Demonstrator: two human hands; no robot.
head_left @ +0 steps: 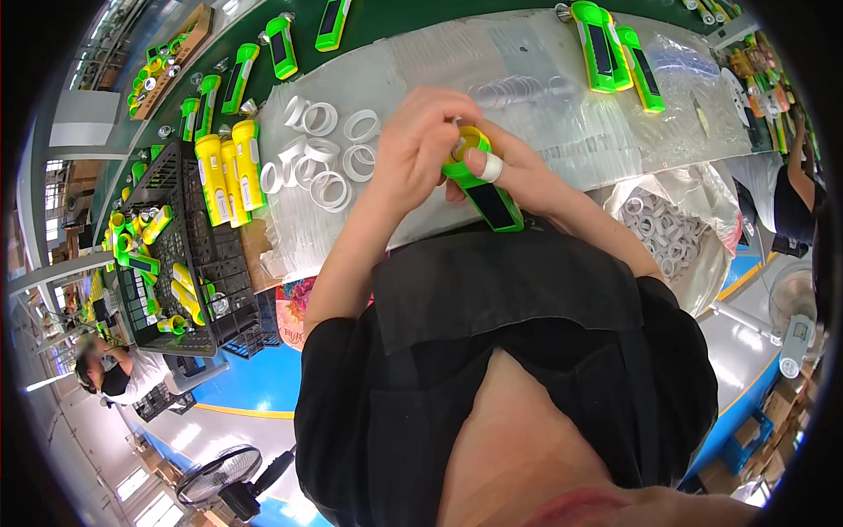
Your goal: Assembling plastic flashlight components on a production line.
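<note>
A green and yellow flashlight body (494,205) with a dark panel on its side is held tilted in front of my chest, its open yellow end upward. My right hand (520,169) is wrapped round that end, and a white band covers its thumb (492,167). My left hand (423,145) is closed at the mouth of the flashlight, fingertips pinched together at the opening. Whatever those fingertips hold is mostly hidden; a small pale bit shows there. White plastic rings (330,191) lie on the table just left of my left hand.
Clear discs (505,90) lie in a row beyond my hands. Green flashlights (601,48) stand at the far right, with several more along the green belt (386,19). Yellow ones (211,180) lie beside a black crate (200,255). A bag of white rings (663,233) sits at right.
</note>
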